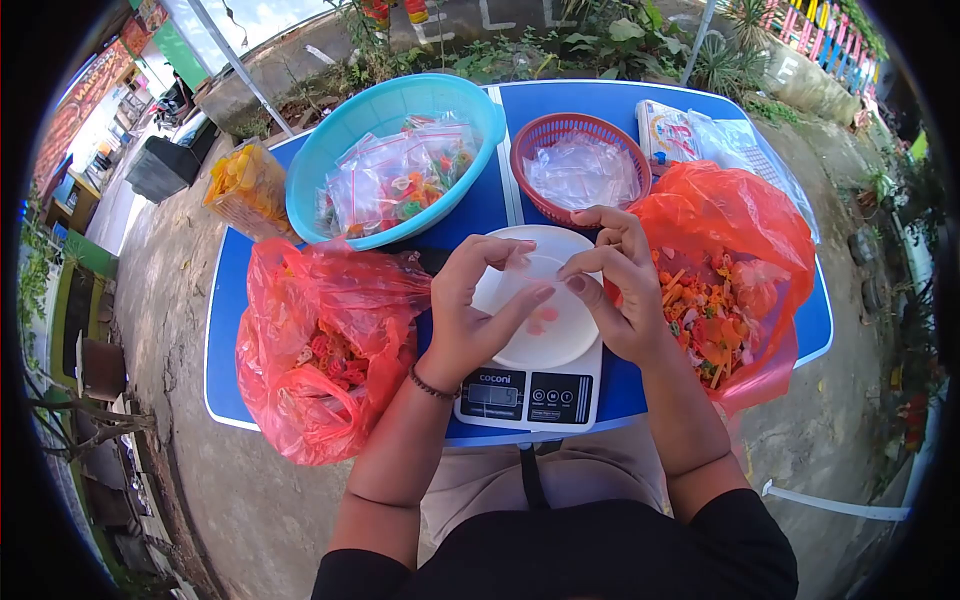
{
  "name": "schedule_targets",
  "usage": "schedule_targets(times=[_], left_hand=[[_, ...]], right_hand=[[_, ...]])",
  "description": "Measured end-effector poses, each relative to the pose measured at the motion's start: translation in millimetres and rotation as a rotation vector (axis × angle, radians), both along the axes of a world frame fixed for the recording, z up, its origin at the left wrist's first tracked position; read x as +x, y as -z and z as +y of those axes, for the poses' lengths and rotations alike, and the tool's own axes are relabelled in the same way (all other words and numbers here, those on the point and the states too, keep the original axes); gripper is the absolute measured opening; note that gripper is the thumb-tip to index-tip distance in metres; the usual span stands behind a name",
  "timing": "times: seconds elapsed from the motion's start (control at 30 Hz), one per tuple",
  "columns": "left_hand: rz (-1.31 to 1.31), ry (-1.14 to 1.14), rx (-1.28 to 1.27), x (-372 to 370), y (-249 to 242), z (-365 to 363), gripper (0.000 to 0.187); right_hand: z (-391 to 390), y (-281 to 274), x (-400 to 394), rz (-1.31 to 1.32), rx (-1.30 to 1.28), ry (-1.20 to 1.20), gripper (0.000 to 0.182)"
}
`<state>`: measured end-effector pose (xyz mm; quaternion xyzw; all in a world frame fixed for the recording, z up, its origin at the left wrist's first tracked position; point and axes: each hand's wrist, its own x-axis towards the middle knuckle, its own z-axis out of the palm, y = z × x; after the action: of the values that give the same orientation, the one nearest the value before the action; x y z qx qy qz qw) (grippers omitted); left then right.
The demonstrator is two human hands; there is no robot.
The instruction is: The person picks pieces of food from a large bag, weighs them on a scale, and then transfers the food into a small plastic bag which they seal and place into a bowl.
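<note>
Over the white plate [568,345] of a kitchen scale [584,408], both hands hold a thin clear plastic bag [548,268] whose outline is faint. My right hand [622,285] pinches its edge between thumb and index finger. On the other side, my left hand [478,300] has its thumb and fingers curved around it, some fingertips blurred behind the plastic. Small pink pieces [541,320] show between the hands, over the plate. The scale's display [494,396] is lit. Red plastic bags of colourful snack pieces stand on either side, the left bag [285,375] and the right bag [680,200].
At the back of the blue table [620,100], a turquoise basin [310,200] holds filled zip bags. A red basket [522,160] holds clear bags. Beside it lie plastic packs [668,130]. A bag of yellow snacks [245,185] stands at the left edge.
</note>
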<state>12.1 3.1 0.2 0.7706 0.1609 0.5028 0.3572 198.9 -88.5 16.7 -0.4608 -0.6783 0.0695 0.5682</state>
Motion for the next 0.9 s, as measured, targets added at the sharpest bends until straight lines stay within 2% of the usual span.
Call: schedule_targets(times=[0.07, 0.17, 0.27, 0.43, 0.57, 0.9], left_hand=[[-0.089, 0.101, -0.270, 3.6, 6.4, -1.9, 0.043], [-0.094, 0.226, -0.493, -3.7, -4.8, -8.1, 0.028], [-0.164, 0.221, -0.537, -2.4, -0.7, -6.0, 0.025], [-0.165, 0.189, -0.531, -2.6, -2.5, -6.8, 0.019], [-0.180, 0.196, -0.532, -1.5, -2.1, -7.2, 0.013], [-0.097, 0.034, -0.254, 5.5, 4.9, -7.4, 0.008]], right_hand=[[2.9, 3.1, 0.8, 0.031, 0.019, -0.018, 0.014], [6.1, 5.9, -2.4, 0.131, 0.015, -0.032, 0.013], [0.6, 0.3, -4.3, 0.195, -0.068, 0.019, 0.010], [-0.6, 4.5, -2.1, 0.206, -0.123, -0.032, 0.008], [0.0, 4.2, -1.9, 0.192, -0.043, -0.004, 0.005], [1.4, 3.0, -5.2, 0.119, 0.027, 0.053, 0.007]])
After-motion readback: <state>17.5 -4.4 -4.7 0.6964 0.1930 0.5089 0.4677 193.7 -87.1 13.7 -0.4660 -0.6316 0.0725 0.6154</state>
